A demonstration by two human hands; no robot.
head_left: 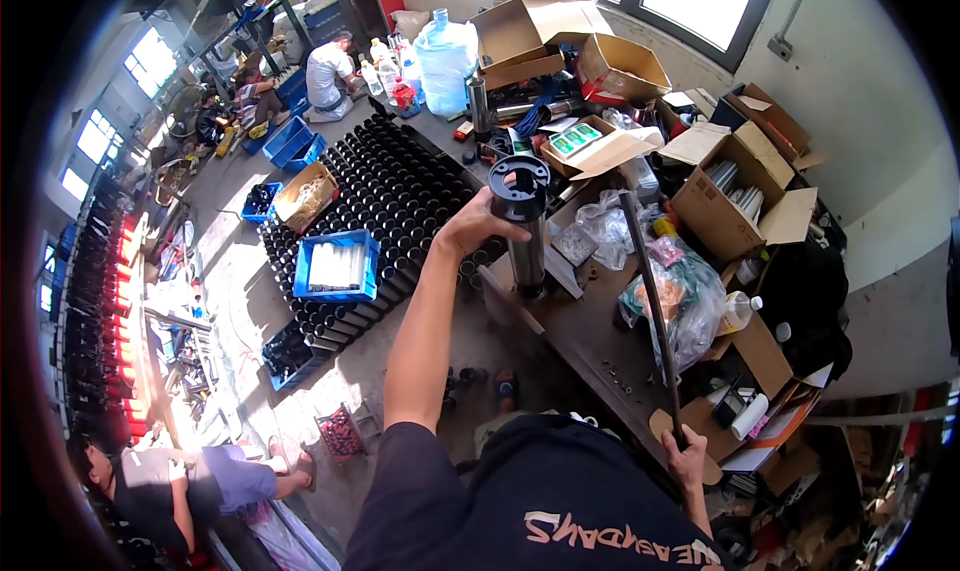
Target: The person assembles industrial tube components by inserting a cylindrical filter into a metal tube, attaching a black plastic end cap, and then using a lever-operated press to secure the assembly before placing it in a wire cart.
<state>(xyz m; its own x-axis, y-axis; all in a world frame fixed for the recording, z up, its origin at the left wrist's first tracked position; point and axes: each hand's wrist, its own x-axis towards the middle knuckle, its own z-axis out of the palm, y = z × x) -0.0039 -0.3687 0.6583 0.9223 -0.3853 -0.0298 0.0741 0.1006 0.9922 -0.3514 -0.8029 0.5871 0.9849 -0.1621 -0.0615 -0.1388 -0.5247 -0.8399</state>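
A shiny metal tube stands upright at the left edge of the brown worktable. Its top end carries a black slotted collar. My left hand is wrapped round the side of the tube just under this collar, thumb toward me. In my right hand is the lower end of a long dark metal rod, fingers closed round it. The rod slants up over the table, and its far end is apart from the tube, to its right. The tube's foot is partly in shadow.
Rows of black tubes fill the floor left of the table, with a blue crate on them. Plastic bags, small nuts and open cardboard boxes crowd the table. One person crouches far off; another sits lower left.
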